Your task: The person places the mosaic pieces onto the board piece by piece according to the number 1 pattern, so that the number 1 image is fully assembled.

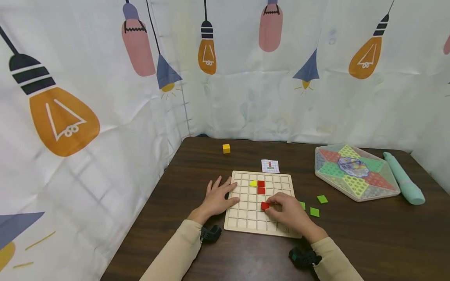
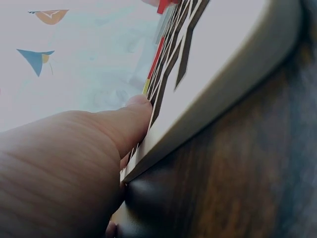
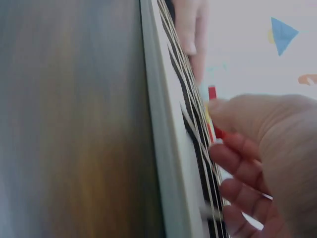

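3 red tiles, 3 green tiles, beige gridded board.

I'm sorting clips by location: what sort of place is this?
Probably an indoor play or activity corner: lamp-print cloth hangs behind a dark table, on which lies a gridded board.

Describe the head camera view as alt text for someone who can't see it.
A person's right hand pinches a red square tile at a pale wooden grid board, while the left hand touches its left edge. Two more red square tiles and a yellow piece lie on the board; green square tiles lie to its right on a brown table.
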The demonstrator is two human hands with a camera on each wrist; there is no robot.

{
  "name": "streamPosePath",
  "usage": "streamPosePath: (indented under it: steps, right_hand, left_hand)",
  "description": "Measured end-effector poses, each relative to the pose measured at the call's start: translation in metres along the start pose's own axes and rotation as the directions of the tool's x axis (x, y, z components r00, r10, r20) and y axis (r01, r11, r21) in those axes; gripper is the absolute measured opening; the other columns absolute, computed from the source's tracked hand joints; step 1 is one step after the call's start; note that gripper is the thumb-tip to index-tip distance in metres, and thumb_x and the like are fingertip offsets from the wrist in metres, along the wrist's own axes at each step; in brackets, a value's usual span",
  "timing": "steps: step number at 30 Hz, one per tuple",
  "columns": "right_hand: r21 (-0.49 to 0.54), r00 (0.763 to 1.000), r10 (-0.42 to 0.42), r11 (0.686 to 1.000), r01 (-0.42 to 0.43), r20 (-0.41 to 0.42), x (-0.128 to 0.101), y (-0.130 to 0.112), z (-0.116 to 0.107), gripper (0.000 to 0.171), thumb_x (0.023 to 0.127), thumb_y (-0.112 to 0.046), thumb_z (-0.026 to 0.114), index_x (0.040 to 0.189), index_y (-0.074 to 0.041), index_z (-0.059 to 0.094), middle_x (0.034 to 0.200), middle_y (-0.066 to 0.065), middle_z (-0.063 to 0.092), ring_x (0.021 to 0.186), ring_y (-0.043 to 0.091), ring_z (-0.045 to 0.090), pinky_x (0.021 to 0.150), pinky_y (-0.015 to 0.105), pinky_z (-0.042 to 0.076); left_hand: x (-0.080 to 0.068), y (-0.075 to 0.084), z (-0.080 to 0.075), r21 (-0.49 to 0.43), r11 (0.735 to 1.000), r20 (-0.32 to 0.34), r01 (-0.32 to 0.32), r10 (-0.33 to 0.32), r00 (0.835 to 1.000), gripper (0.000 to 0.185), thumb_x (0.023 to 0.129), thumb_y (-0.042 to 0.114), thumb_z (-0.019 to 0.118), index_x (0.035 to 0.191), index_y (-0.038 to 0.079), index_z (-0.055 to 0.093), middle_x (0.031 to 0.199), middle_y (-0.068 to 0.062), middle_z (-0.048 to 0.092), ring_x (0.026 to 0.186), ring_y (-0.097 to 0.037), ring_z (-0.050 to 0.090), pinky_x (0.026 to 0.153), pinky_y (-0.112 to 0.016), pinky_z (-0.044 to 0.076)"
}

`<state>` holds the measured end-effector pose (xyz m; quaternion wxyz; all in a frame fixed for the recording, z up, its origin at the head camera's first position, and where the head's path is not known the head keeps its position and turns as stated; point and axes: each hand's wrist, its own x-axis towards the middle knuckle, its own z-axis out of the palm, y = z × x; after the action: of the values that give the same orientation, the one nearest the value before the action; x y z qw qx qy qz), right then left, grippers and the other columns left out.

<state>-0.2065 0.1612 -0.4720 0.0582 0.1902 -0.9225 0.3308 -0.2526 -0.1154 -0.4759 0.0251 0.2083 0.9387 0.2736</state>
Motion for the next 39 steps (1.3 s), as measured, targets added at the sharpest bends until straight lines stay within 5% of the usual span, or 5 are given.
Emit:
streamPosePath:
  steps: [13, 39]
  right_hand:
    - [-0.064, 0.978, 0.13, 0.988, -0.141, -0.162, 0.014, -0.005, 0.013, 0.024, 0.083, -0.023, 0.079, 0.105, -0.015, 0.074, 0.096, -0.006, 0.064, 0.074, 0.011, 0.049, 0.065, 0.028, 0.044]
    - [-0.099, 0.983, 0.14, 0.983, -0.152, -0.118, 0.018, -0.008, 0.018, 0.026, 0.085, -0.024, 0.077, 0.11, -0.015, 0.075, 0.1, -0.004, 0.062, 0.073, 0.012, 0.049, 0.064, 0.029, 0.042]
  left_hand:
    - [0.006, 0.001, 0.002, -0.012, 1.0, 0.011, -0.024, 0.024, 1.0, 0.062, 0.094, 0.044, 0.062, 0.148, 0.018, 0.046, 0.159, -0.008, 0.026, 0.149, -0.039, 0.007, 0.114, -0.062, -0.004]
    - [0.001, -0.001, 0.0, -0.007, 1.0, -0.006, -0.013, 0.013, 1.0, 0.061, 0.095, 0.044, 0.062, 0.147, 0.018, 0.047, 0.159, -0.008, 0.027, 0.148, -0.039, 0.008, 0.114, -0.062, -0.004]
